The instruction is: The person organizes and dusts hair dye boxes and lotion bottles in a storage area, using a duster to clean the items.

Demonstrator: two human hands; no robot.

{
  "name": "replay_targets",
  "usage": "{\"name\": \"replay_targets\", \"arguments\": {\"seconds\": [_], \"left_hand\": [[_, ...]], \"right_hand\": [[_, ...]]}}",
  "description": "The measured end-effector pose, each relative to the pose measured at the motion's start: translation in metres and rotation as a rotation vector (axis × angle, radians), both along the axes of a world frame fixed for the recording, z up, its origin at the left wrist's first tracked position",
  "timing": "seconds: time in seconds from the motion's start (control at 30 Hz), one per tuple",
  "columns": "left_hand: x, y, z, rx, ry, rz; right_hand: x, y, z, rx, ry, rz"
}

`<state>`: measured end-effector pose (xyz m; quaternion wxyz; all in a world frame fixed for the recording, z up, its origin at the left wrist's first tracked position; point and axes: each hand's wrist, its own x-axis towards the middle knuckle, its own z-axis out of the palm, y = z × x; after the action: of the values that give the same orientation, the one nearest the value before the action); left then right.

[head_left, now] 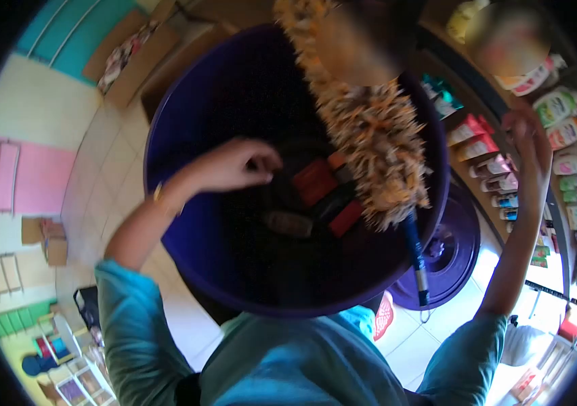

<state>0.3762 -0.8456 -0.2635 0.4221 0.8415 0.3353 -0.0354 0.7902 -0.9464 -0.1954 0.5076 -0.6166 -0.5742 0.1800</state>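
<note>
The large purple tub (197, 247) stands in front of the person, with its wide mouth turned up toward the camera. In its dark inside lie several small things: an orange-red box (314, 181) near the middle, a smaller red piece (347, 218) to the right of it, and a pale object (288, 223) lower, too dim to name. A fluffy duster (383, 145) with an orange and cream head leans across the right part of the mouth, its blue handle (413, 245) pointing down over the rim.

The left hand (240, 164) is above the mouth, its fingers bent in toward the thumb; it is blurred, so I cannot tell if the tips meet or grip something. A gold-coloured bracelet (158, 193) is around this wrist. The right hand (527, 132) is raised well apart from the tub, beside the shelves at right, with curled fingers; whether they are closed on anything, I cannot tell.

On these shelves are rows of bottles (558, 107) and pink packs (475, 147). A round purple lid (463, 237) lies on the tiled floor (109, 145), just beside the tub. Farther left are cardboard boxes (55, 243).
</note>
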Motion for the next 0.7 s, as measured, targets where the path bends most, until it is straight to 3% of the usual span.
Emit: {"name": "replay_targets", "arguments": {"seconds": [0.07,0.13,0.23,0.37,0.5,0.63,0.7], "left_hand": [[0.013,0.027,-0.029,0.071,0.453,-0.205],[0.017,0.052,-0.111,0.193,0.597,-0.310],[0.022,0.058,-0.219,0.368,0.688,-0.345],[-0.018,0.014,-0.299,0.381,0.652,-0.270],[-0.063,-0.013,-0.331,0.325,0.607,-0.371],[-0.104,-0.022,-0.315,0.203,0.693,-0.498],[-0.112,-0.020,-0.304,0.152,0.705,-0.532]], "right_hand": [[-0.068,-0.028,0.004,-0.145,-0.309,0.323],[-0.105,-0.041,-0.006,-0.148,-0.642,0.543],[-0.129,-0.048,-0.040,-0.230,-0.793,0.435],[-0.130,-0.045,-0.056,-0.226,-0.454,0.408],[-0.123,-0.051,-0.060,-0.140,-0.470,0.343],[-0.119,-0.051,-0.058,-0.121,-0.411,0.360],[-0.115,-0.050,-0.057,-0.226,-0.333,0.406]]}}
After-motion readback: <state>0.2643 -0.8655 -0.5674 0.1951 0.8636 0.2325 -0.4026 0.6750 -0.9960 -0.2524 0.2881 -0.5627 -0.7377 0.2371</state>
